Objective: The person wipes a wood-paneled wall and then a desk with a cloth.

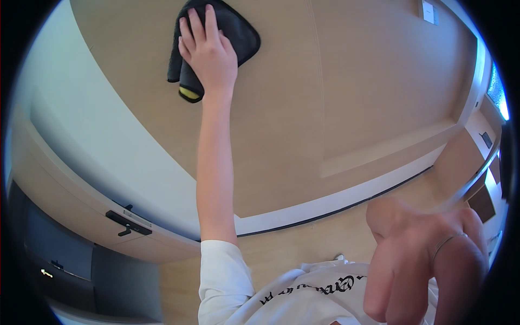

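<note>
My left hand [208,54] reaches up and lies flat on a dark grey cloth [244,40], its fingers stretched over the fabric. It holds the cloth against a beige wall surface [271,124]. The cloth is folded, with black edging and a bit of yellow showing at its lower corner. Close to the camera at the lower right is my right hand [417,254], its fingers bent and pressed together, with a thin band on it. Whatever it holds, if anything, is hidden.
White trim with a dark line [336,208] edges the wall's foot, above a light wood floor [303,241]. A door with a black handle [127,223] stands at the left. A small white plate [428,12] is on the wall at the upper right.
</note>
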### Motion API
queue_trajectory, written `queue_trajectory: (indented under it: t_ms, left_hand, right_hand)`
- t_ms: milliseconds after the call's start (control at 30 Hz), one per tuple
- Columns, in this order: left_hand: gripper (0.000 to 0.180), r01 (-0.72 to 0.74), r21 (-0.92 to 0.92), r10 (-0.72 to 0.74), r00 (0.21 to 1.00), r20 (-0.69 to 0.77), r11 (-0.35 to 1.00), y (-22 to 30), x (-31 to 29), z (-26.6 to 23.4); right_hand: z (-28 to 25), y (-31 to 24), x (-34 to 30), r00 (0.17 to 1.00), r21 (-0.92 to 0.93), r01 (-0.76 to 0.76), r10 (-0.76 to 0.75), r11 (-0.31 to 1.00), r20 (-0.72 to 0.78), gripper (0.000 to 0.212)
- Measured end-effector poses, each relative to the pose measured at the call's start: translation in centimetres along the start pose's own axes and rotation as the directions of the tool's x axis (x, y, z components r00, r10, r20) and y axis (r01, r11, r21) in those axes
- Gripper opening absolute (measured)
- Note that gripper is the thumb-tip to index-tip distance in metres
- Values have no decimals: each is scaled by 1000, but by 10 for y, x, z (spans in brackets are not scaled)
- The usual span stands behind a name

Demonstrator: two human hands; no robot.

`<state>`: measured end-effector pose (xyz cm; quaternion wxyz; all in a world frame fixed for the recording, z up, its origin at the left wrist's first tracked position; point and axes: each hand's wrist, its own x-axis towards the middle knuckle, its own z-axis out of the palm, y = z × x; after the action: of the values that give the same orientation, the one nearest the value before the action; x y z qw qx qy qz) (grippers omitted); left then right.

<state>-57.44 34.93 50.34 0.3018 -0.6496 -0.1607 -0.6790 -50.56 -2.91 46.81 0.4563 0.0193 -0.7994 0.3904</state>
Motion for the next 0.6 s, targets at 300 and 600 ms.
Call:
queue_trajectory:
  t_ms: [300,600]
  left_hand:
    - [57,70,50,-74,994,76,996,14,-46,-8]
    - [63,37,-29,-31,985,172,999,11,-70,-20]
  right_hand:
    - [-4,9,7,1000,-19,-2,2,1000,17,10]
    - [-43,9,34,973,-76,193,-200,978,-113,15]
